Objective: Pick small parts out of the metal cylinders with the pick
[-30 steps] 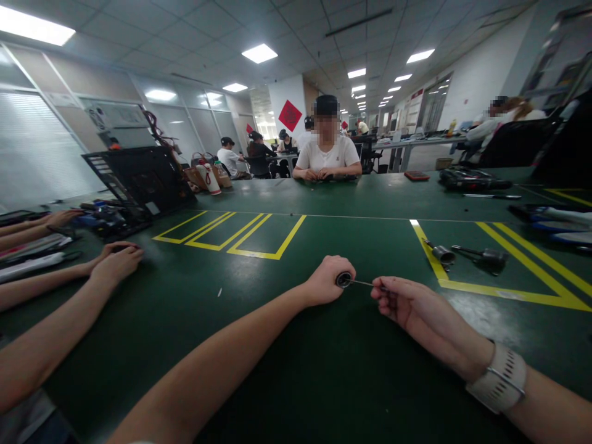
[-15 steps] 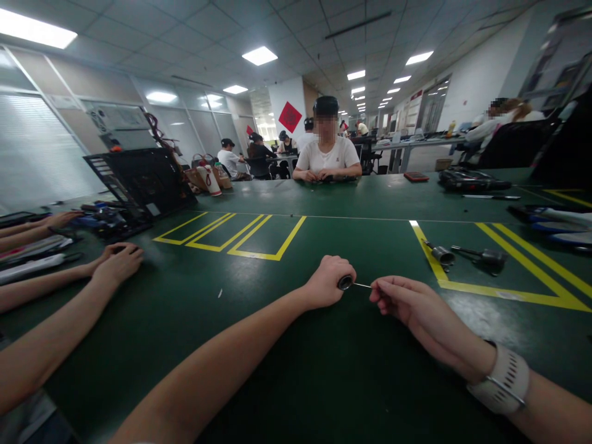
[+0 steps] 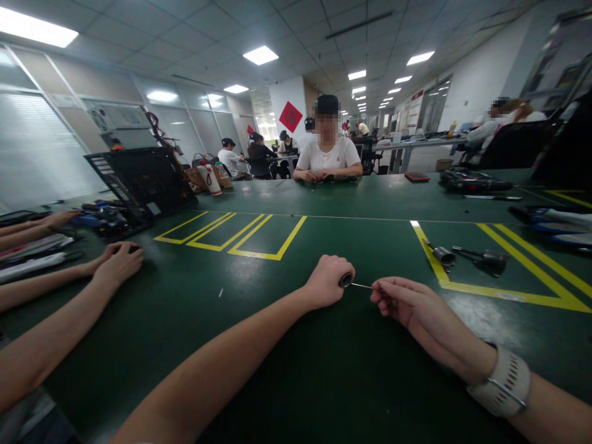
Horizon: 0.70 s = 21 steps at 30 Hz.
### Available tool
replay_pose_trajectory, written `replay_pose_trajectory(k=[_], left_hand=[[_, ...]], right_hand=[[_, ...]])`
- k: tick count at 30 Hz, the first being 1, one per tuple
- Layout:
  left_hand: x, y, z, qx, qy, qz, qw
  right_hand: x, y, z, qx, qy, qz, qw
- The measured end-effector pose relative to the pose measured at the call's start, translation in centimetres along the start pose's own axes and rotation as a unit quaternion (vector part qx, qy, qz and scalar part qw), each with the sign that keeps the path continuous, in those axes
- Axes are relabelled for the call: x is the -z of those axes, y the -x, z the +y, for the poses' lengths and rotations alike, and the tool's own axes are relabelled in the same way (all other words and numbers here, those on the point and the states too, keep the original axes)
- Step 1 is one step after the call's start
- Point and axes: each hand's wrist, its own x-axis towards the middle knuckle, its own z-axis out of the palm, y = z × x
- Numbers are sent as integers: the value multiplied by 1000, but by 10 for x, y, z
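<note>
My left hand (image 3: 328, 282) is wrapped round a dark cylindrical part (image 3: 345, 280), whose round open end faces right. A thin metal rod (image 3: 361, 285) spans the gap between that end and my right hand (image 3: 398, 297), which pinches the rod's outer end between thumb and fingers. Whether the rod's left tip is inside the part is too small to tell. To the right, two metal cup-shaped tools with shafts, one (image 3: 441, 254) by the yellow tape line and another (image 3: 490, 258) inside the taped area, lie on the green table (image 3: 259, 345).
A person in a white shirt (image 3: 327, 154) sits across the table. Another person's hands (image 3: 118, 262) rest at the left, near a black panel (image 3: 143, 179). Blue-and-white tools (image 3: 555, 225), a black case (image 3: 474, 180) and a red object (image 3: 417, 177) lie at the right.
The rod and the fingertips of my right hand have shifted very slightly. Both grasps look the same.
</note>
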Motion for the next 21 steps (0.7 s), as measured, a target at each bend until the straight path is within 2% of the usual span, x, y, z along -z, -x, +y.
replay_pose_trajectory(k=[7, 12, 21], left_hand=[[-2, 0, -1, 18, 9, -5, 1000], [-2, 0, -1, 31, 24, 10, 999], [-1, -1, -1, 80, 17, 9, 997]], right_hand=[[3, -3, 2, -34, -59, 22, 997], [3, -3, 3, -32, -73, 25, 997], [4, -5, 3, 2, -22, 66, 998]])
